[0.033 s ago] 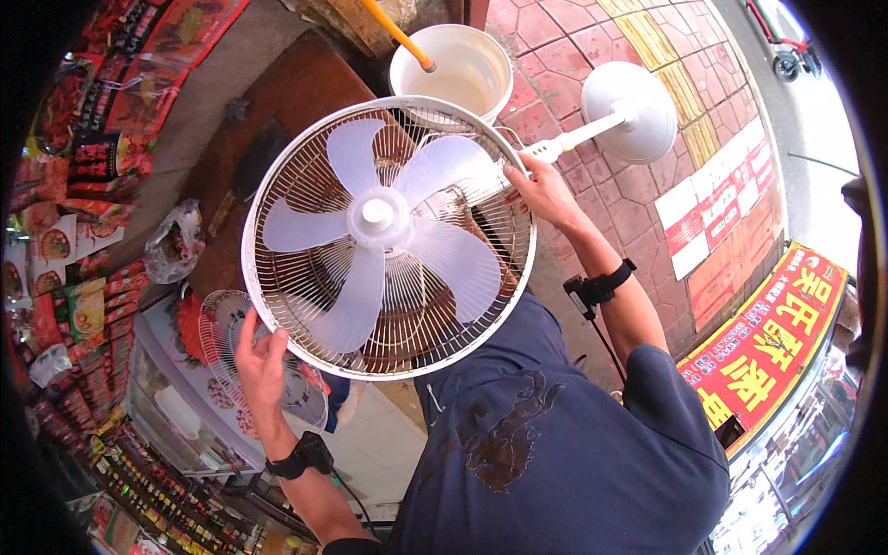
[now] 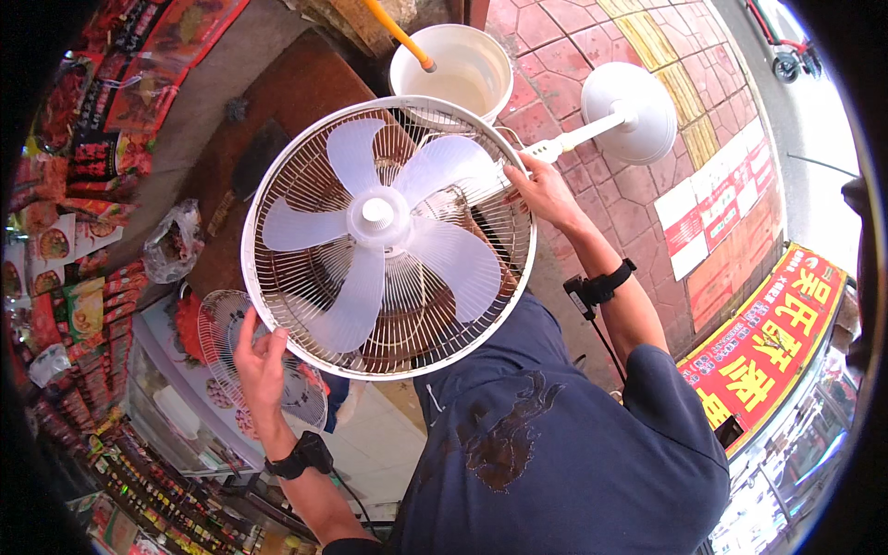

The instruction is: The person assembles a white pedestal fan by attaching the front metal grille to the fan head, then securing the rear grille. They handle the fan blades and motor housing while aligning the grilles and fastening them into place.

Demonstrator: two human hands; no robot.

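Observation:
A standing fan with its front uncovered faces up before me. Its translucent white blades (image 2: 354, 289) surround a round white hub (image 2: 377, 214), inside the rear grille (image 2: 254, 298) with its white rim. My left hand (image 2: 263, 363) pinches that rim at the lower left, thumb and fingers on either side. On the right side, my right hand (image 2: 546, 192) grips the rim near the white pole (image 2: 583, 136), its far fingers partly hidden. The pole runs to a round white base (image 2: 629, 113). A separate wire front grille (image 2: 310, 407) stands behind my left hand.
A white bucket (image 2: 472, 69) with a yellow-orange handle (image 2: 398, 35) leaning into it stands beyond the fan. A brown board (image 2: 301, 83) lies to its left. Packaged goods (image 2: 88, 305) hang at left. Red paving (image 2: 629, 217) and a red banner (image 2: 763, 338) are at right.

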